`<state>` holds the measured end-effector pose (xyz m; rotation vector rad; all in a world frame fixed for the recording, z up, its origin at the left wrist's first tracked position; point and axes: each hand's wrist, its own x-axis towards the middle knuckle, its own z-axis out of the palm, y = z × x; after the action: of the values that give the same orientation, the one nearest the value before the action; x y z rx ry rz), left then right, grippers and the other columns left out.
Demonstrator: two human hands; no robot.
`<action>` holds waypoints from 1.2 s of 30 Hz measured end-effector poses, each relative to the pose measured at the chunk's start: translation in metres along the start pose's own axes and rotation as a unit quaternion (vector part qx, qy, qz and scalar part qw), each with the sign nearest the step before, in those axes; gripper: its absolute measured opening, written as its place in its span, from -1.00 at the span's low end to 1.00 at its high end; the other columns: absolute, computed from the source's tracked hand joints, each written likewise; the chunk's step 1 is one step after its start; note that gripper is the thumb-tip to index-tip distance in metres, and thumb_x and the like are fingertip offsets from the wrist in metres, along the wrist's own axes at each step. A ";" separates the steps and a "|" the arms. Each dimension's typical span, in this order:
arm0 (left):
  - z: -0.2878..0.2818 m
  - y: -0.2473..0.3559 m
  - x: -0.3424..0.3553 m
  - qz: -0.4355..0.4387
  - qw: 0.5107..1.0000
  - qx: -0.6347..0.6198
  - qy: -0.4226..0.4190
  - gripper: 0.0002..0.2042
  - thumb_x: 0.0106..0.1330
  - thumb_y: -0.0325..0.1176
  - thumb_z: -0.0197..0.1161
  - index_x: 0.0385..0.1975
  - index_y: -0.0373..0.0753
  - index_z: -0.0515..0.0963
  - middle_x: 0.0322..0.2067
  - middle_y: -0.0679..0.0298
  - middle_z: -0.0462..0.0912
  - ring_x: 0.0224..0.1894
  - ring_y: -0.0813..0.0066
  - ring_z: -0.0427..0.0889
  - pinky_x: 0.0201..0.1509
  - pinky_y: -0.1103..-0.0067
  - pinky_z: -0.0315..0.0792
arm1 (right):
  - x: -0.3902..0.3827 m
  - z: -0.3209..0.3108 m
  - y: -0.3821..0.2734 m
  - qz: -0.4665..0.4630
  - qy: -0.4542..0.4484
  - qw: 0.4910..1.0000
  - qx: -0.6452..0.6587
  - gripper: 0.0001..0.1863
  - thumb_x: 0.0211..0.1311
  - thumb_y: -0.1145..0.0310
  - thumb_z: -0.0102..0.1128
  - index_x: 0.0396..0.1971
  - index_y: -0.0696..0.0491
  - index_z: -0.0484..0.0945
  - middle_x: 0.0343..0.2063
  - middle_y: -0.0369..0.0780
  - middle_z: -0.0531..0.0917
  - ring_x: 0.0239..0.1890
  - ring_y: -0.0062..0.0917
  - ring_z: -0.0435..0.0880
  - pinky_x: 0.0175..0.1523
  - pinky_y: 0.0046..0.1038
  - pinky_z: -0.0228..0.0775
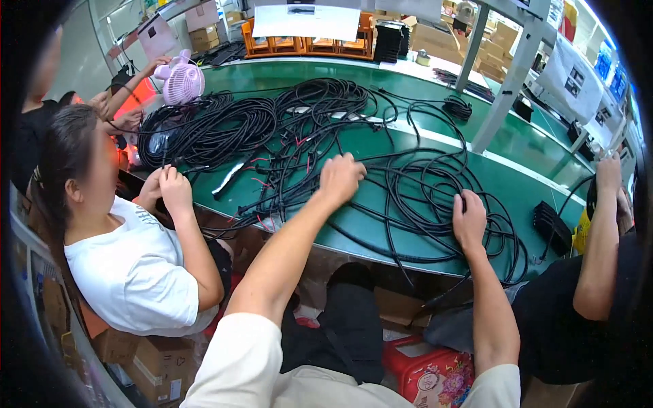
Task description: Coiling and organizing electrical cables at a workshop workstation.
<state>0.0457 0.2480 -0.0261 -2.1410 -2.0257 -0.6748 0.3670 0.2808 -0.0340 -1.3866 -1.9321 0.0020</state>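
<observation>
My left hand (340,178) is over the middle of the green bench, its fingers curled on a black cable (408,168). It is just right of a tangle of cables with short red wires (262,183) and connectors. My right hand (469,221) grips a loosely looped black cable (432,204) near the bench's front, with loops spreading around it and past the front edge. A denser coiled bundle of black cable (238,126) lies to the upper left, beside another heap (320,95) farther back.
A co-worker in white (129,272) sits close at left, another person's arm (598,265) is at right. A pink fan (182,80), a metal upright (507,88), a black part (551,228) and orange bins (306,46) surround the bench (517,177). A red stool (415,374) is below.
</observation>
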 end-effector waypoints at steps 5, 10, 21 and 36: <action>-0.016 0.014 0.030 -0.083 0.967 -0.236 0.041 -0.79 0.19 -0.33 0.18 -0.23 -0.24 0.62 -0.31 0.08 0.66 -0.24 0.11 0.63 -0.11 0.36 0.49 | 0.005 0.010 0.007 -0.022 0.019 0.996 -0.088 -0.63 0.20 0.19 0.16 -0.17 0.21 0.54 -0.05 -0.07 0.55 0.04 -0.22 0.48 0.10 -0.26 0.31; -0.024 0.042 -0.054 0.081 0.989 -0.123 -0.002 -0.80 0.16 -0.35 0.24 -0.25 -0.29 0.57 -0.17 0.10 0.57 -0.04 0.11 0.50 0.02 0.34 0.39 | 0.025 0.021 0.015 0.011 0.022 0.994 -0.105 -0.61 0.28 0.11 0.06 -0.17 0.17 0.55 -0.06 -0.12 0.55 0.06 -0.28 0.47 0.11 -0.29 0.29; -0.039 0.030 -0.072 -0.075 0.960 -0.199 0.183 -0.87 0.22 -0.42 0.18 -0.30 -0.30 0.56 -0.36 0.09 0.61 -0.32 0.10 0.58 -0.18 0.33 0.44 | 0.029 -0.016 0.007 0.111 0.136 0.979 0.103 -0.61 0.26 0.16 0.13 -0.12 0.20 0.54 -0.10 -0.05 0.60 -0.05 -0.26 0.56 0.10 -0.37 0.34; 0.007 0.014 -0.047 -0.083 0.995 -0.043 -0.030 -0.76 0.23 -0.43 0.10 -0.11 -0.23 0.53 -0.28 0.00 0.57 -0.27 -0.01 0.60 -0.24 0.20 0.48 | -0.321 -0.042 -0.041 0.402 -0.053 0.867 0.288 -0.85 0.23 0.52 0.09 -0.23 0.22 0.54 -0.30 -0.21 0.61 -0.25 -0.52 0.57 -0.09 -0.47 0.42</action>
<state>0.0609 0.2058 -0.0475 -2.0799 -2.2653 -0.7405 0.4011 -0.0153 -0.1669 -1.6524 -1.1334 0.9853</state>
